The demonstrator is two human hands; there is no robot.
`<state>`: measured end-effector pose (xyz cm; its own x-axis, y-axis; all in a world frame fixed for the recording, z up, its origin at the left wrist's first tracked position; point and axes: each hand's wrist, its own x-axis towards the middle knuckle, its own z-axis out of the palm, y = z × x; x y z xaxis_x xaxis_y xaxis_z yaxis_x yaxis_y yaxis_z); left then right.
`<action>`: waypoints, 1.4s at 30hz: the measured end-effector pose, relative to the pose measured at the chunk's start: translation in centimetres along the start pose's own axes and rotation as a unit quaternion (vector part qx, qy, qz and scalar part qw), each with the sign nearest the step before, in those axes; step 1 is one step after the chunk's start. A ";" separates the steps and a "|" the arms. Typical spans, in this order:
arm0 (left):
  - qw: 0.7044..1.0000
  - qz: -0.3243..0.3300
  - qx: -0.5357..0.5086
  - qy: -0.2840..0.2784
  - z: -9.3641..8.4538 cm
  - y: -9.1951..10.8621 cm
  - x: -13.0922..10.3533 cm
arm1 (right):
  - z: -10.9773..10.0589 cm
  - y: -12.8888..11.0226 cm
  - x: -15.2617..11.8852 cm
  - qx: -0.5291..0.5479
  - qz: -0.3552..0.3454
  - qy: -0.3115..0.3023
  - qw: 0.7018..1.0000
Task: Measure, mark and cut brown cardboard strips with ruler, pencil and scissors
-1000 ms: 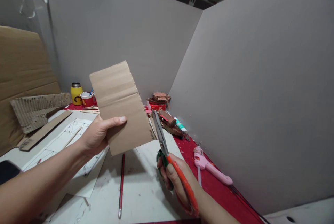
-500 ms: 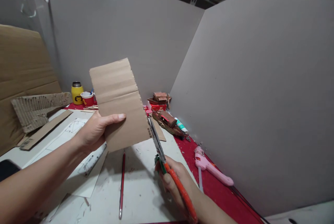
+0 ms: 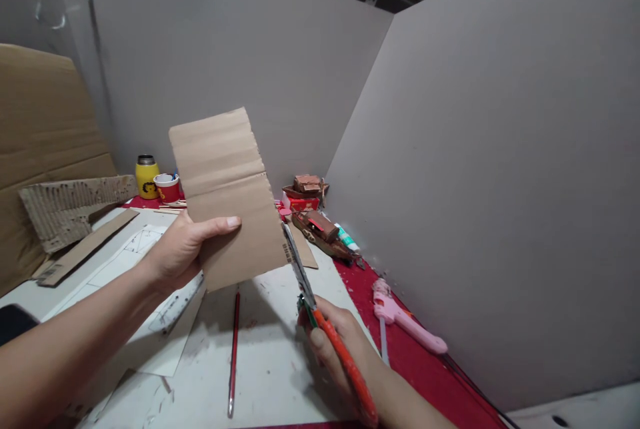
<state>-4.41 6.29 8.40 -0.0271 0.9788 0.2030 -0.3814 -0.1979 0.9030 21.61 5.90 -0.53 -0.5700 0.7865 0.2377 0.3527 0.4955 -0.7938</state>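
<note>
My left hand [image 3: 193, 245] is closed on a rectangular piece of cardboard [image 3: 230, 195], its thumb flat across the front and the fingers hidden behind. The cardboard is held up above the table and has a rough right edge. In my right hand [image 3: 335, 342] is a pair of scissors [image 3: 345, 362] with orange handles, pointing up and to the left. Their blades look closed, or nearly so, and lie along the lower right edge of the cardboard. Beneath the cardboard a dark red pencil [image 3: 234, 355] lies on the white tabletop.
A pink glue gun [image 3: 410, 329] lies on red cloth at the right, near the grey partition. Behind sit two brown model boats [image 3: 323, 229], a yellow jar [image 3: 147, 179] and a red-and-white cup [image 3: 167, 189]. Drawn sheets [image 3: 115, 269] and cardboard scraps [image 3: 85, 249] lie left.
The view has shifted very slightly. Both hands, the cardboard and the scissors stay in nearly the same place.
</note>
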 end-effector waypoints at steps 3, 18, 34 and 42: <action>1.000 -0.004 -0.006 0.000 0.0 -0.1 0.0 | 0.2 0.2 -0.1 0.008 0.011 0.004 1.000; 1.000 -0.015 -0.003 0.023 0.4 0.0 -0.1 | 0.5 -0.1 -0.1 0.054 0.028 0.033 0.998; 0.999 -0.035 -0.004 -0.001 0.3 -0.8 -0.2 | 1.1 -0.5 -0.1 0.061 0.035 0.056 0.996; 0.999 -0.046 0.009 0.018 0.1 -1.0 -0.2 | 0.6 -0.6 0.5 0.060 0.056 0.070 0.994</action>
<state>-3.90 6.26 7.50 -0.0260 0.9942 0.1046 -0.3667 -0.1068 0.9242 20.64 5.78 -0.29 -0.4199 0.8822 0.2131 0.3127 0.3611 -0.8785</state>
